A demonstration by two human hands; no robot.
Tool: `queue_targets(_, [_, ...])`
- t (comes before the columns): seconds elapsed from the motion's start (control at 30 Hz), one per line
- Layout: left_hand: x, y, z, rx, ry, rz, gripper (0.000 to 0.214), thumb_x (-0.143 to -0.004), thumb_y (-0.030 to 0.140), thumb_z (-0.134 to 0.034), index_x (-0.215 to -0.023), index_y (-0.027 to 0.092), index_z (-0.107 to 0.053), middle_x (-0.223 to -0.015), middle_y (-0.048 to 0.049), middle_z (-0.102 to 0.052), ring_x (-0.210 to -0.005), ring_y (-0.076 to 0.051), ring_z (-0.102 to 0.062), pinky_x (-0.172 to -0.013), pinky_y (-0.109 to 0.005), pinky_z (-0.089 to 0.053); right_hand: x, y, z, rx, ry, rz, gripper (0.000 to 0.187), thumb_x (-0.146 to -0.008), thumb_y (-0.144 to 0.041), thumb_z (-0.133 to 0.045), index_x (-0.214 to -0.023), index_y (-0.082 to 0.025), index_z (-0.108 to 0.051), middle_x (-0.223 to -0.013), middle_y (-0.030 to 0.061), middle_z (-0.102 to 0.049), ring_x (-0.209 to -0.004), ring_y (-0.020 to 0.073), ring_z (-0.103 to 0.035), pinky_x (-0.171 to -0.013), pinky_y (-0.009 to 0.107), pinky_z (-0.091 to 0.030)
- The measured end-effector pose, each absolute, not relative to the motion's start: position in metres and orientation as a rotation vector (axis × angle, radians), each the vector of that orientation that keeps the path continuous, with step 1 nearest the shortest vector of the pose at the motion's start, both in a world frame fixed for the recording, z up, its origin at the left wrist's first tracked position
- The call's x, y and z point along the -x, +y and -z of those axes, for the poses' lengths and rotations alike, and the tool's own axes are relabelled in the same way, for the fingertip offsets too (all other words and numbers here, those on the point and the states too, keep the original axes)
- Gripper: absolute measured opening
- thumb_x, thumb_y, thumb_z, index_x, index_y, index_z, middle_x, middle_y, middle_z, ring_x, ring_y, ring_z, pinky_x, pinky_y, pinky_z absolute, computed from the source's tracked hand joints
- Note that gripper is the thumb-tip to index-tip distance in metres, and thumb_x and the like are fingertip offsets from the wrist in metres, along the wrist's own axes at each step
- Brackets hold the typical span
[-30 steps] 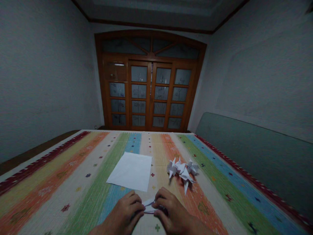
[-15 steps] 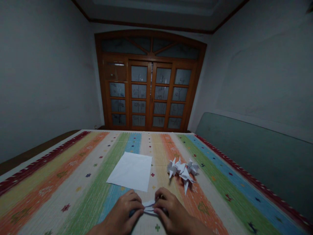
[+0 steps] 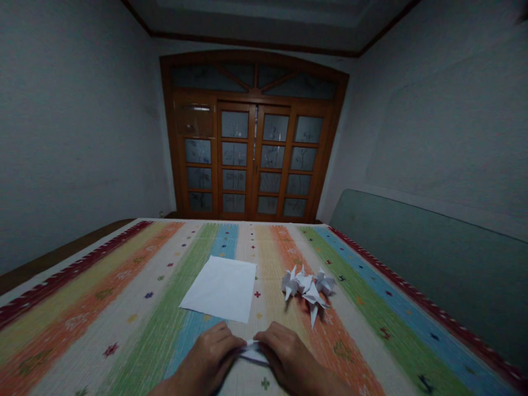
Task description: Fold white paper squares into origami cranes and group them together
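The left hand (image 3: 208,360) and right hand (image 3: 291,357) have slid a bit apart, their grips clenched on the folded white paper (image 3: 253,352) on the striped rug (image 3: 136,286), and the fold looks ready for a firm press.

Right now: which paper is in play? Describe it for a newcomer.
On the striped woven spread, in the foreground, find the folded white paper between the left hand and right hand. Unlike the flat sheet and origami cranes beyond, it is held.

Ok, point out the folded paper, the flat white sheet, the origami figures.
Folded paper (image 3: 253,353), head view, middle of the strip.
White sheet (image 3: 220,289), head view, sheet centre.
Origami figures (image 3: 305,284), head view, middle figure.
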State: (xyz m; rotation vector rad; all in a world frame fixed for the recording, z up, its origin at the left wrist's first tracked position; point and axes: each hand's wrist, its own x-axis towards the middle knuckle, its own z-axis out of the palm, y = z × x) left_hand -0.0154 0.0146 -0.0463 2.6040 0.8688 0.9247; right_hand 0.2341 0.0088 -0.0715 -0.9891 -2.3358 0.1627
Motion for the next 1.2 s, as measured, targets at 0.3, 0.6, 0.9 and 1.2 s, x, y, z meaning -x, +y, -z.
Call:
queue_targets(0.3, [0.014, 0.015, 0.048, -2.501, 0.952, -0.851, 0.023, -0.095, 0.007, -0.059, -0.100, 0.022, -0.075, -0.092, -0.0051, -0.068, -0.085, -0.020, -0.066, -0.075, -0.026, -0.049, -0.230, 0.009, 0.070, 1.041, -2.319, -0.195, 0.018, -0.093, -0.002, -0.059, -0.097, -0.019, -0.065, -0.092, 0.0066, -0.071, -0.086, 0.0218, -0.068, -0.077, 0.028, -0.052])
queue_targets(0.6, [0.017, 0.019, 0.048, -2.391, 1.141, -0.838, 0.028, -0.091, 0.005, -0.059, -0.097, 0.023, -0.080, -0.089, -0.0058, -0.068, -0.086, -0.023, -0.064, -0.078, -0.032, -0.049, -0.228, 0.008, 0.064, 1.031, -2.333, -0.149, 0.021, -0.095, -0.003, -0.058, -0.103, -0.020, -0.069, -0.100, 0.0074, -0.068, -0.094, 0.0227, -0.063, -0.081, 0.031, -0.051])
queue_targets(0.9, [0.028, 0.023, 0.048, -2.499, 1.168, -0.892, 0.033, -0.084, 0.003, -0.064, -0.094, 0.029, -0.081, -0.090, -0.0062, -0.066, -0.091, -0.028, -0.060, -0.084, -0.040, -0.047, -0.230, 0.003, 0.050, 1.101, -2.339, -0.246, 0.016, -0.094, -0.009, -0.062, -0.103, -0.019, -0.070, -0.103, 0.0087, -0.066, -0.096, 0.0236, -0.061, -0.082, 0.033, -0.049])
queue_targets(1.2, [0.038, 0.033, 0.046, -2.362, 1.102, -0.763, 0.029, -0.081, -0.002, -0.071, -0.094, 0.023, -0.078, -0.092, -0.0027, -0.066, -0.095, -0.023, -0.059, -0.090, -0.038, -0.046, -0.234, -0.004, 0.032, 1.193, -2.410, -0.420, 0.032, -0.082, -0.027, -0.081, -0.111, -0.018, -0.072, -0.115, 0.0119, -0.063, -0.106, 0.0291, -0.058, -0.093, 0.041, -0.049])
